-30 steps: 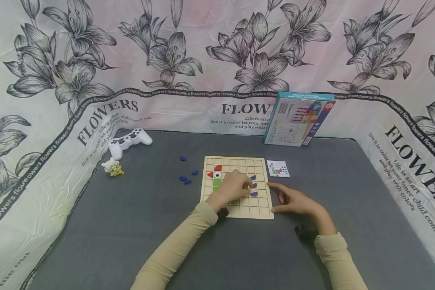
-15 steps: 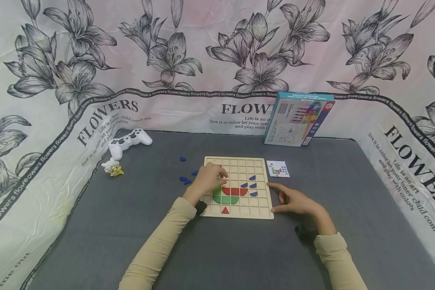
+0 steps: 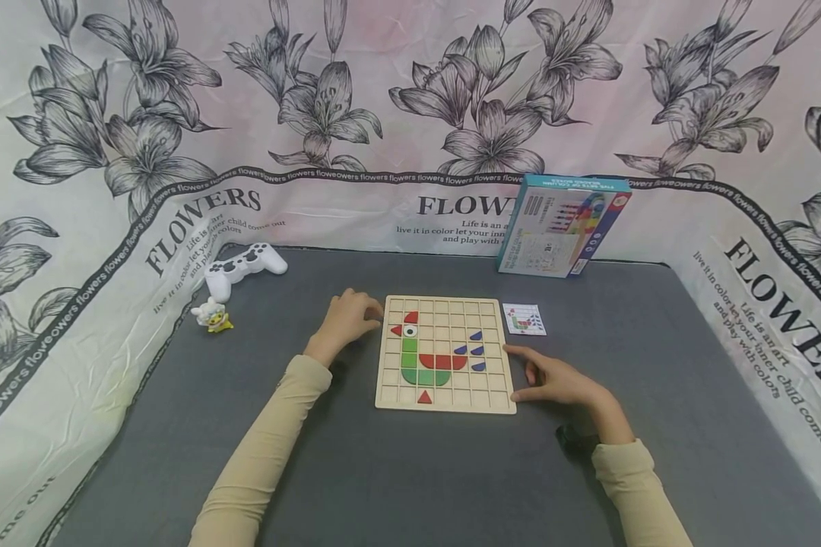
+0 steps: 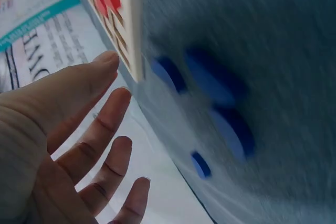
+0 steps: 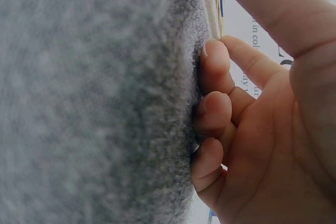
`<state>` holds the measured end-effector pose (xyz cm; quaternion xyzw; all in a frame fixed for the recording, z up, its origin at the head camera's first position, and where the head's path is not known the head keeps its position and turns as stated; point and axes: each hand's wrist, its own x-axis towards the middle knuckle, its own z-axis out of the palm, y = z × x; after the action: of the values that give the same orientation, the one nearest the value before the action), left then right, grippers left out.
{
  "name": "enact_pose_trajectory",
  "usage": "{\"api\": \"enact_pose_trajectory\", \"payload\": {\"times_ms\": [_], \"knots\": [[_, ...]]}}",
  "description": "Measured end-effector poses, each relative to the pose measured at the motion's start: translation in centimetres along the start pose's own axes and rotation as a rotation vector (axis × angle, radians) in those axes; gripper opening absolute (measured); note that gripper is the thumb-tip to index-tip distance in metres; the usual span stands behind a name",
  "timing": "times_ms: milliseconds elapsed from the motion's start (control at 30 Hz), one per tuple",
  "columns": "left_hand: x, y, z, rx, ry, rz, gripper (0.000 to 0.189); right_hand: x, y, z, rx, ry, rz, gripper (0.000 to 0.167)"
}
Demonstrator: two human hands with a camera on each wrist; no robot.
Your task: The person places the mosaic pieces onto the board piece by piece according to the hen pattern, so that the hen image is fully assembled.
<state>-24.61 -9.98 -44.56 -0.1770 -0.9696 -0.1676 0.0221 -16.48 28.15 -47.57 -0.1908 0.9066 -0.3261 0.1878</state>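
My left hand (image 3: 345,323) is off the left side of the wooden grid board (image 3: 486,395), over the loose blue half-round pieces, which it hides in the head view. In the left wrist view, its fingers are apart with nothing between them, and several blue pieces (image 4: 233,132) lie on the cloth beyond. Thumb and index finger of my right hand (image 3: 564,380) touch the board's right edge, while the other fingers rest curled on the cloth. On the board, red, green and blue pieces and a white eye piece (image 3: 410,331) form a bird, with a red triangle (image 3: 425,396) near the bottom.
A small picture card (image 3: 524,319) lies right of the board. Behind it stands an upright box (image 3: 554,228). At the far left are a white game controller (image 3: 246,264) and a small yellow-and-white figurine (image 3: 213,314). A flower-printed cloth (image 3: 356,213) walls the table.
My left hand has moved left from over the board's blue pieces to the loose ones beside it, uncovering the bird. A further blue piece now shows on the grid. The right hand stays put.
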Motion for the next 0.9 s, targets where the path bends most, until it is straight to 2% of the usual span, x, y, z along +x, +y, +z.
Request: {"api": "enact_pose_trajectory", "payload": {"times_ms": [267,567,900], "knots": [[0.3,-2.9,-1.1,0.016,-0.037,-0.011,0.024,0.0,0.1,0.0,0.01,-0.005,0.012,0.081],[1.1,-5.5,-1.6,0.027,-0.058,-0.013,0.028,0.0,0.0,0.0,0.012,-0.009,0.013,0.08],[1.9,-6.9,-1.6,0.058,-0.084,-0.008,0.026,0.0,-0.2,0.0,0.015,-0.006,0.014,0.08]]}}
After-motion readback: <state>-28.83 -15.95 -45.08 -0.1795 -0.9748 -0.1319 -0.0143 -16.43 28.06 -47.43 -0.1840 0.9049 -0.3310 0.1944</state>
